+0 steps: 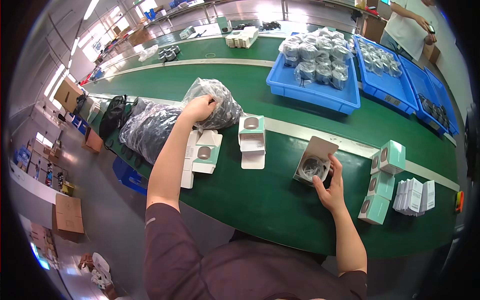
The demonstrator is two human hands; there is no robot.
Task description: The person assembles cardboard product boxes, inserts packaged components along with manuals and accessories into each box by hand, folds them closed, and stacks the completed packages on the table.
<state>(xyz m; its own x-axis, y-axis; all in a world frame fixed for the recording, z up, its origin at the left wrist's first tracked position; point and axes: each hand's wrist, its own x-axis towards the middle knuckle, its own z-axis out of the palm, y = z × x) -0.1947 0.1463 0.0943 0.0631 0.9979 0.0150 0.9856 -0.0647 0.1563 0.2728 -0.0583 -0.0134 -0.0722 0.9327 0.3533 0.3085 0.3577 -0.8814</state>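
Note:
My left hand (199,108) reaches to the mouth of a clear plastic bag (222,105) of dark items, its fingers curled in; what they grip is hidden. Around the right side of an open small box (301,172) my right hand (331,189) is closed, thumb at the front. Inside that box sits a round grey device (313,167) in clear plastic, and the lid flap (322,145) stands up. Between the hands is another open white-and-green box (251,135). Flat-lying boxes (204,155) rest below my left forearm.
At the right, closed green-and-white boxes (382,185) are stacked beside folded white leaflets (414,195). Blue trays (315,95) of wrapped devices stand on the far right belt. A second bag of dark items (150,129) lies at the left. Another person (407,25) stands at the far right.

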